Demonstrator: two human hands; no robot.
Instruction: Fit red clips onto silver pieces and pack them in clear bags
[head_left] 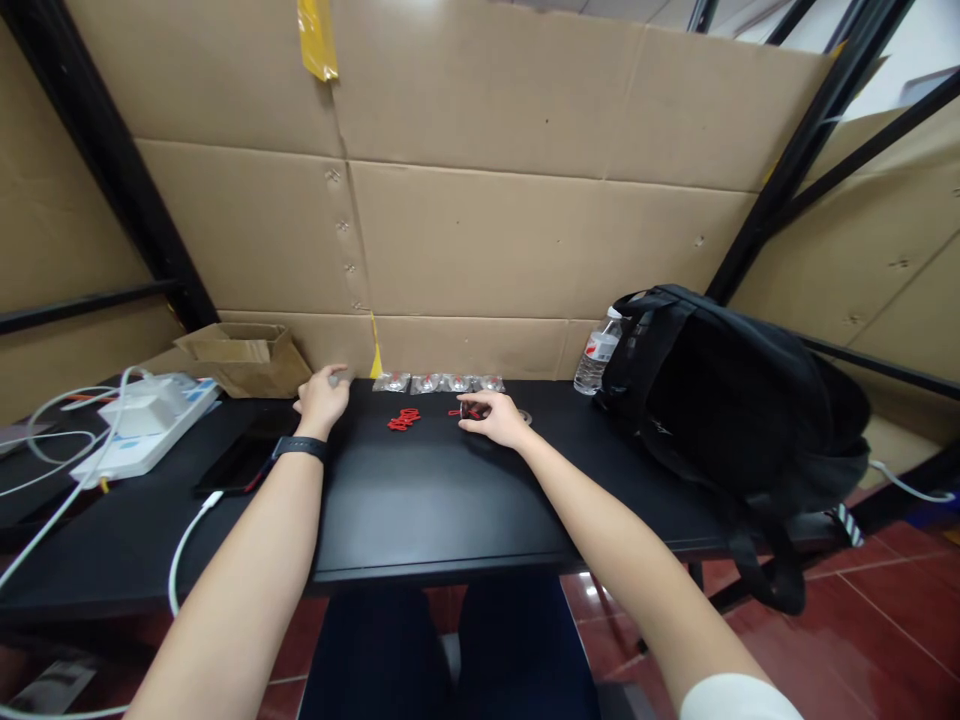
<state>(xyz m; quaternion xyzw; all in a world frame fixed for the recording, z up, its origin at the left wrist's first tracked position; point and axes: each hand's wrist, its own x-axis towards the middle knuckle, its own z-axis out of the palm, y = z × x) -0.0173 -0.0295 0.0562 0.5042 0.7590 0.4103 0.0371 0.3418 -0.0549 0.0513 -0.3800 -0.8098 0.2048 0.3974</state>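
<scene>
My left hand (321, 398) reaches to the far part of the black table (420, 500), fingers curled around a small grey thing at its tips; a dark band sits on that wrist. My right hand (496, 418) rests on the table with its fingertips on a small black and red piece (469, 409). Between the hands lies a little heap of red parts (403, 419). A row of several clear plastic bags (439, 383) with small parts lies along the cardboard wall, just beyond both hands.
A black backpack (735, 420) fills the table's right side, with a water bottle (598, 358) beside it. At the left are a dark phone (240, 460), a white power strip (146, 425) with white cables, and an open cardboard box (244, 358). Cardboard walls and black frame bars surround the table.
</scene>
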